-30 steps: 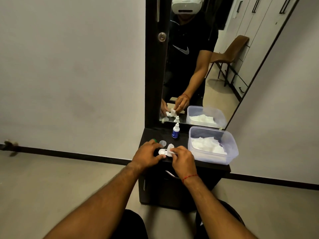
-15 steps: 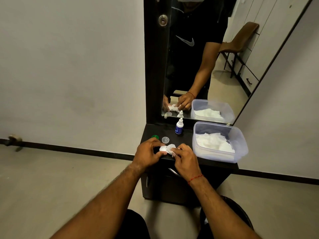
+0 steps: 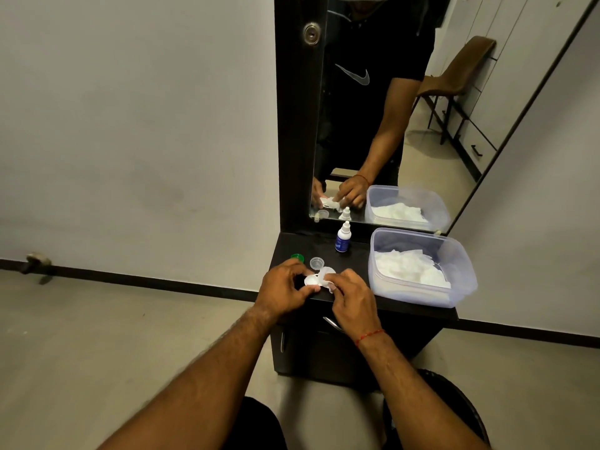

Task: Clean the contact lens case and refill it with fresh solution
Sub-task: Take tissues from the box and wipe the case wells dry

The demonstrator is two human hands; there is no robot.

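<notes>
Two hands meet at the front edge of a small black bench point(image 3: 300, 243). The left hand point(image 3: 284, 289) curls round the white lens case point(image 3: 312, 280) and pinches it between thumb and fingers. The case is held just above the bench, between the two hands. The right hand point(image 3: 352, 303) is curled too, and its fingertips pinch a little bit of white tissue point(image 3: 329, 285) that touches the case.

Just behind the hands, a clear cap point(image 3: 317, 263) and a green cap point(image 3: 297, 257) sit on the bench, side by side. The left hand hides part of the green one. Farther back, a small bottle point(image 3: 343, 238) with a blue label and a white top stands up straight, near the mirror point(image 3: 422, 131).

On the right side of the bench sits a clear plastic tub point(image 3: 418, 295) with no lid. More white tissues point(image 3: 406, 266) lie in it.
</notes>
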